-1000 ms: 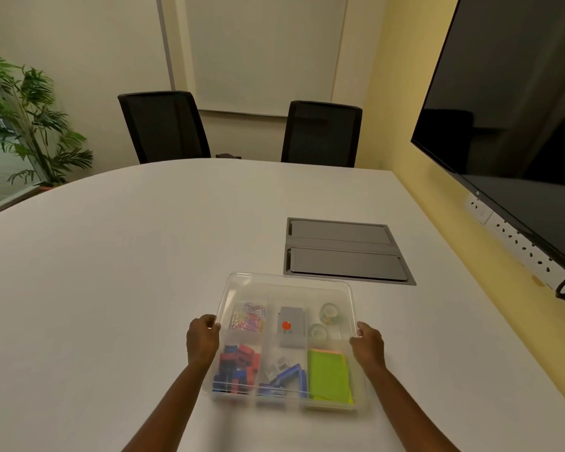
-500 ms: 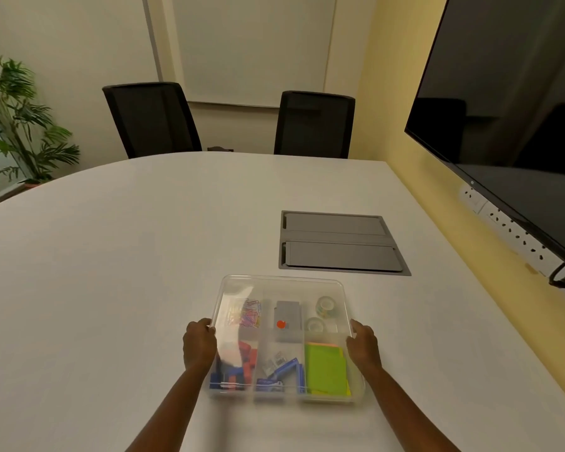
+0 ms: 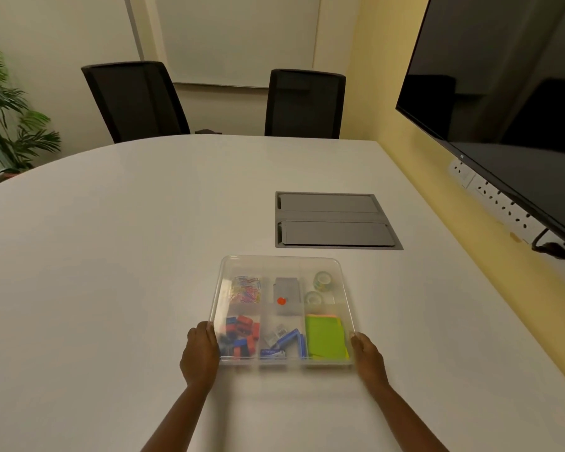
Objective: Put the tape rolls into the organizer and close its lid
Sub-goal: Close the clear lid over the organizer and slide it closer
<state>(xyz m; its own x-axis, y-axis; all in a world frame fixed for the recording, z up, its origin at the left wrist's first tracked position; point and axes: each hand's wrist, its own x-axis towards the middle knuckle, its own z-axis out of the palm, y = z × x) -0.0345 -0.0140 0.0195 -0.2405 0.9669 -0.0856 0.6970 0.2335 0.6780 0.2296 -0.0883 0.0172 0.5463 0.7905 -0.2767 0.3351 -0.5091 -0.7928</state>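
A clear plastic organizer (image 3: 279, 261) lies on the white table in front of me, with a transparent lid lying over its compartments. Two tape rolls (image 3: 322, 281) (image 3: 312, 298) sit in its back right compartment. My left hand (image 3: 200, 353) presses against the near left corner, fingers curled on the edge. My right hand (image 3: 368, 357) holds the near right corner the same way. Other compartments hold coloured paper clips (image 3: 246, 289), a grey box with a red dot (image 3: 286, 295), red and blue clips (image 3: 240, 336), a blue stapler (image 3: 286, 342) and green sticky notes (image 3: 326, 336).
A grey cable hatch (image 3: 335, 220) is set into the table just beyond the organizer. Two black chairs (image 3: 134, 99) (image 3: 304, 102) stand at the far edge. A large dark screen (image 3: 503, 93) hangs on the yellow wall at right, and a plant (image 3: 4, 109) stands at far left.
Both hands have slid along the organizer's sides from its middle toward the near corners. The view has tilted slightly.
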